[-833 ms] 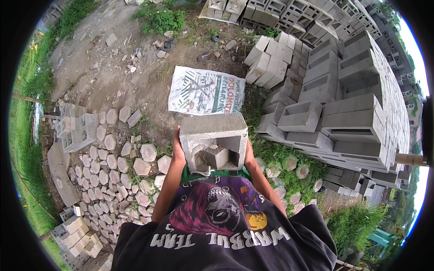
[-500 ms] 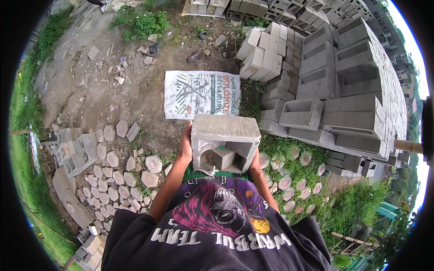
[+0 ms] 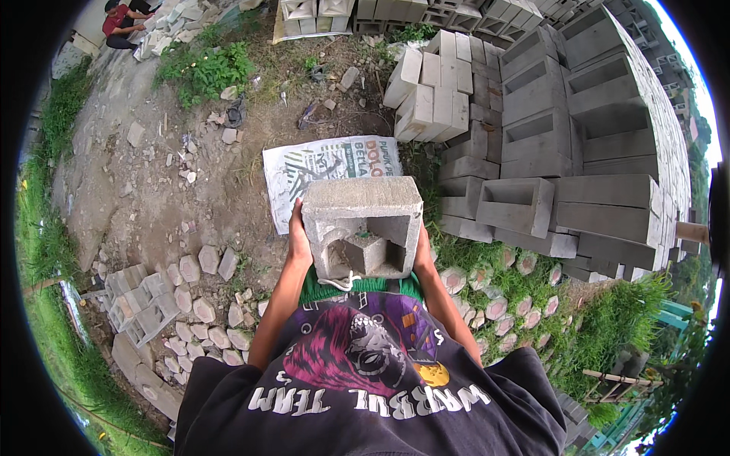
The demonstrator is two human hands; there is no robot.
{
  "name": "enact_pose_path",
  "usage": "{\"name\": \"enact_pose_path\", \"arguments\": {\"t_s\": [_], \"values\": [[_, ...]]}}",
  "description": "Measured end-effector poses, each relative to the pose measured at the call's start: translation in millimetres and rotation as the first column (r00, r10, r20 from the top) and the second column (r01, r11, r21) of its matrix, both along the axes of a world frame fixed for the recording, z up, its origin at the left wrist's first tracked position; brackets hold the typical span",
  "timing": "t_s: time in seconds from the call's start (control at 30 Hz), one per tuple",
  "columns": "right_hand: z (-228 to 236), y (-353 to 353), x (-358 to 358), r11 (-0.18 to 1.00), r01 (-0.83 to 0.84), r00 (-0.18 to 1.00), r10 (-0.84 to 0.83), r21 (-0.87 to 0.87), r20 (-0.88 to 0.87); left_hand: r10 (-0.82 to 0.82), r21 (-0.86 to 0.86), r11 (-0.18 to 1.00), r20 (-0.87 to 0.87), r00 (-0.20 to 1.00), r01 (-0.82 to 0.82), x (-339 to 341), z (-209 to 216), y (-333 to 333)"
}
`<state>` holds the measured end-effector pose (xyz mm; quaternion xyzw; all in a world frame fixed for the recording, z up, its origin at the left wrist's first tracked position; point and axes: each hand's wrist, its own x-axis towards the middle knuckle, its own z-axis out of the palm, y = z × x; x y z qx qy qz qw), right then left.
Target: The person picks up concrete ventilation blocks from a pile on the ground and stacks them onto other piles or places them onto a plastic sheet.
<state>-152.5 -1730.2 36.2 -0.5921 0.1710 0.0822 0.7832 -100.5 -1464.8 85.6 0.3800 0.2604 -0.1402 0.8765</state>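
A grey concrete block point(image 3: 361, 196) with a hollow, open-sided middle is held up in front of my waist. My left hand point(image 3: 299, 237) presses against its left side, fingers along the edge. On the opposite side my right hand point(image 3: 423, 249) grips it, mostly hidden behind the block. Through the hollow I see an angled inner piece and a bit of green. A white printed sack point(image 3: 283, 199) lies flat on the ground just beyond the block, partly covered by it.
Tall stacks of concrete blocks point(image 3: 532, 144) rise on the right. Hexagonal pavers point(image 3: 209, 258) lie on both sides, some in grass. Smaller blocks point(image 3: 141, 300) sit at the left. A person point(image 3: 122, 23) in a red top crouches by rubble at the far left. A green bush point(image 3: 205, 68) grows ahead.
The block has shifted slightly left and up in the view, still between both hands. The view has turned a little, and the crouching person has come into sight at the far left.
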Motion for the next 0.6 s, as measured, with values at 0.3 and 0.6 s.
{"name": "enact_pose_path", "arguments": {"t_s": [0.3, 0.6], "values": [[-3, 17, 51, 0.940, 0.210, 0.932, -0.109, 0.270, -0.346, -0.409, 0.416, 0.856, 0.182, 0.894, 0.307, 67, 0, 1], [-31, 9, 149, 0.873, 0.391, 0.837, -0.206, 0.291, -0.507, -0.599, 0.520, 0.683, -0.002, 0.800, 0.513, 180, -57, -9]]}}
